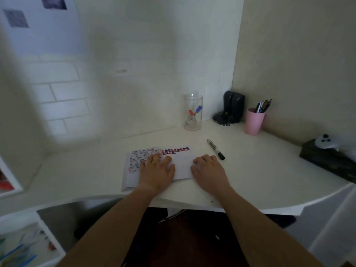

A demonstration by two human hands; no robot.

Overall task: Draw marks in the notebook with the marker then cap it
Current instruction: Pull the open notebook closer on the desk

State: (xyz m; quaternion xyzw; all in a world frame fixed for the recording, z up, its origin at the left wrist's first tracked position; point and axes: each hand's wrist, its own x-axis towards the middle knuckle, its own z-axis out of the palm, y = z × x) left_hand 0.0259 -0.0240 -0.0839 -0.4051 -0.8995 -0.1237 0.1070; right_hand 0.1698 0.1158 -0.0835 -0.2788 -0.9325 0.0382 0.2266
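While flat, right hand (209, 168) fingers (207, 158) beside marker (216, 149) (capped)

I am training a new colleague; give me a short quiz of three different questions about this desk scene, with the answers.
1. True or false: the black marker with a white label is held in the right hand.
2. What does the left hand rest on?
A. the pink plastic cup of pens
B. the open white notebook with red and blue marks
C. the clear plastic jar
3. Fill in: the clear jar holds two markers, one with a red cap and one with a ____ cap.

Key
1. False; it lies on the white desk, and both hands are flat and empty.
2. B
3. blue
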